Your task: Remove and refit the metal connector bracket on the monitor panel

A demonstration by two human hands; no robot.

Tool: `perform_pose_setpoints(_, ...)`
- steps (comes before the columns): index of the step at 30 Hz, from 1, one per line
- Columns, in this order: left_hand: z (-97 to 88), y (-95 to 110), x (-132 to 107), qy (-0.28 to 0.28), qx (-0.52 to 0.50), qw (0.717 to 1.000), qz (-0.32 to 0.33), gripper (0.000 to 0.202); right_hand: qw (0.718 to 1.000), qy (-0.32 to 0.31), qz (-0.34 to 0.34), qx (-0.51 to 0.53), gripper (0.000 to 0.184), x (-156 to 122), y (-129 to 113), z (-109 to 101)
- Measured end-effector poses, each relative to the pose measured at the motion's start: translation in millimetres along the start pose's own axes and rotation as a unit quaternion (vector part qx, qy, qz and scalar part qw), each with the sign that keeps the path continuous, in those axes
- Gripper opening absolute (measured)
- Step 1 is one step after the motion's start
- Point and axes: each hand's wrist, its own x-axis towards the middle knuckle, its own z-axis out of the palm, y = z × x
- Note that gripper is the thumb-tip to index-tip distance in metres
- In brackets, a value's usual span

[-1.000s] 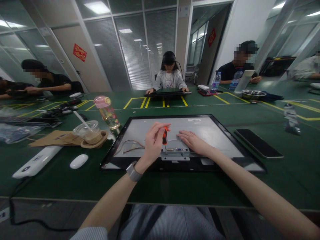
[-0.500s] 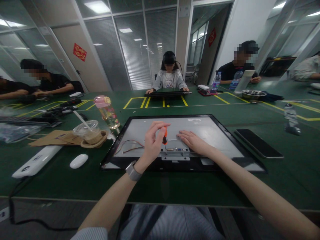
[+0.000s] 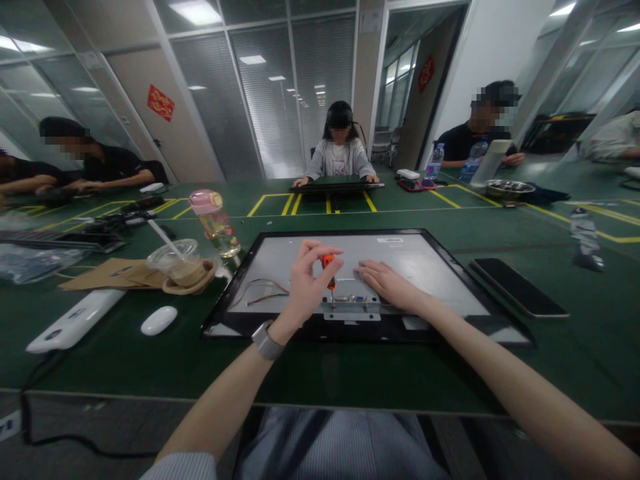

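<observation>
My left hand, with a watch at its wrist, is curled around an orange and black screwdriver. The screwdriver stands nearly upright, its tip down at the metal bracket with connector ports. That bracket sits along the near side of a flat display panel, which lies back side up in a black frame. Flat on the panel's grey back rests my right hand, fingers stretched out, holding nothing. Thin wires lie loose on the panel left of my left hand.
Left of the panel are a pink-lidded bottle, an iced drink cup, a white oval case and a white power strip. A black phone lies at right. Other people sit around the green table.
The fingers of my left hand have shifted slightly around the screwdriver's handle, with the thumb now reaching further across it. My right hand stays in place.
</observation>
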Motion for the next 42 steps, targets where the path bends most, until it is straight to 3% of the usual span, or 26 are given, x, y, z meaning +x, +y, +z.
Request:
perform_pose_setpoints(7, -0.6, 1.4, -1.8, -0.035, -0.062, 0.996, -0.053, 0.031, 1.0, 0.006, 0.001, 0.005, 0.059, -0.4, 1.8, 1.6)
perform_pose_setpoints(12, -0.6, 0.1, 0.2, 0.004, 0.007, 1.0, -0.007, 0.014, 1.0, -0.001, 0.002, -0.005, 0.058, 0.1, 0.2, 0.0)
perform_pose_setpoints(15, 0.2, 1.1, -0.1, 0.006, 0.005, 1.0, -0.011, 0.014, 1.0, 0.001, 0.001, -0.004, 0.057, 0.1, -0.3, -0.4)
perform_pose_setpoints(21, 1.9, 0.7, -2.5, -0.013, -0.093, 0.993, -0.077, 0.03, 1.0, 0.009, -0.001, 0.003, 0.058, 0.2, 2.6, 2.5)
perform_pose_setpoints(26, 3.9, -2.0, -2.2, -0.012, -0.121, 0.988, -0.095, 0.033, 1.0, 0.002, 0.004, 0.0, 0.06, -0.1, 0.0, 0.2)
perform_pose_setpoints(30, 3.5, -2.8, -1.9, -0.021, -0.109, 0.991, -0.078, 0.027, 1.0, 0.0, 0.008, 0.005, 0.06, -0.5, -0.2, -0.2)
perform_pose_setpoints(37, 1.0, -2.2, 0.0, -0.004, 0.005, 1.0, 0.005, 0.007, 1.0, -0.002, 0.001, -0.003, 0.058, 0.0, 0.8, 0.4)
perform_pose_setpoints(42, 0.2, -0.8, -0.5, -0.068, -0.105, 0.99, -0.059, 0.028, 1.0, -0.002, 0.006, -0.001, 0.058, 0.0, -1.0, -0.1)
